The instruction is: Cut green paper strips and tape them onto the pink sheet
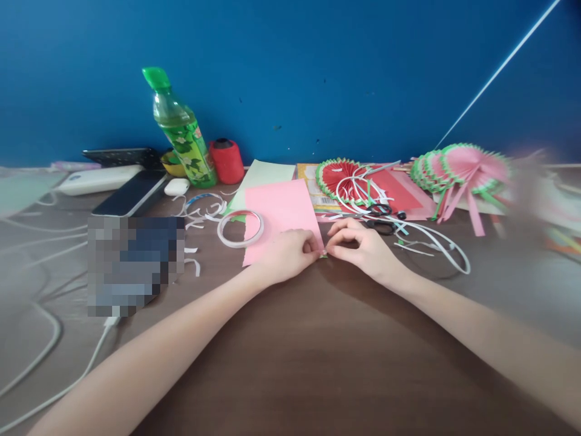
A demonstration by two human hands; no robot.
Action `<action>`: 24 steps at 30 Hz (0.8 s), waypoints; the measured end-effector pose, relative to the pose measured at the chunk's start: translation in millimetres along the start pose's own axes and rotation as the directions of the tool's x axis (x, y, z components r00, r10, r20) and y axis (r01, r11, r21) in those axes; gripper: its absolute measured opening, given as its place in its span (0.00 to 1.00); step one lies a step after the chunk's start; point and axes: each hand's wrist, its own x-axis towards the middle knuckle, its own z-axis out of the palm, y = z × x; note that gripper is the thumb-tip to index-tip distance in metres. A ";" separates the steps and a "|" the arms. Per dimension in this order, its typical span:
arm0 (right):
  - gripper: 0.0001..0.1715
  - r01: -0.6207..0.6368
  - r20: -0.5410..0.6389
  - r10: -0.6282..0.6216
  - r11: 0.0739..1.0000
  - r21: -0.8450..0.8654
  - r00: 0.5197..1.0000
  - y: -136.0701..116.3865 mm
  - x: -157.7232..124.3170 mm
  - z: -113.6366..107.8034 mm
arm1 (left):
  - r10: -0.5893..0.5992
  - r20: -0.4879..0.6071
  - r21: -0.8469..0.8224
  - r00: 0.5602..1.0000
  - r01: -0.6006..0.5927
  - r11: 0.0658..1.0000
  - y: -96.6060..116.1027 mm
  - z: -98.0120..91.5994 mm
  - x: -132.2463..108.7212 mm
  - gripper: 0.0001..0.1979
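Observation:
Both hands meet fingertip to fingertip low in the middle of the head view. My left hand (288, 257) is closed in a pinch, its wrist beside the lower edge of a pink paper sheet (285, 206). Thumb and forefinger of my right hand (367, 248) are pinched too. Between the fingertips shows a tiny white and green paper piece (324, 254), mostly hidden; its exact shape is too small to make out. A roll of tape (226, 236) lies partly on the pink sheet, left of my left hand.
Black-handled scissors (381, 226) and a white cable (460, 260) lie right of my hands. Behind are a red paper fan (336, 178), pink-green fans (472, 166), a red thread spool (227, 162) and a green bottle (184, 139). Phones (131, 194) and cables are left.

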 end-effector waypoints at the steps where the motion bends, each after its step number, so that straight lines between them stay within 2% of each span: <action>1: 0.03 -0.011 -0.017 0.010 1.000 -0.021 1.000 -0.2 -1.3 1.2 | 0.002 0.003 -0.002 1.000 -0.002 1.000 -0.3 0.1 0.3 0.07; 7: 0.04 -0.063 -0.101 0.050 0.990 -0.124 0.994 -0.9 -6.7 7.2 | -0.004 0.020 0.017 1.000 0.003 1.000 -0.8 0.3 1.7 0.08; 13: 0.05 -0.082 -0.087 0.067 0.979 -0.188 0.994 -3.1 -6.7 10.3 | -0.005 0.019 0.024 1.000 0.004 1.000 -2.5 0.7 2.0 0.09; 24: 0.05 -0.105 -0.103 0.088 0.978 -0.180 0.991 -7.7 -7.3 12.6 | 0.011 0.034 0.006 0.999 -0.011 1.000 -4.1 1.8 2.3 0.08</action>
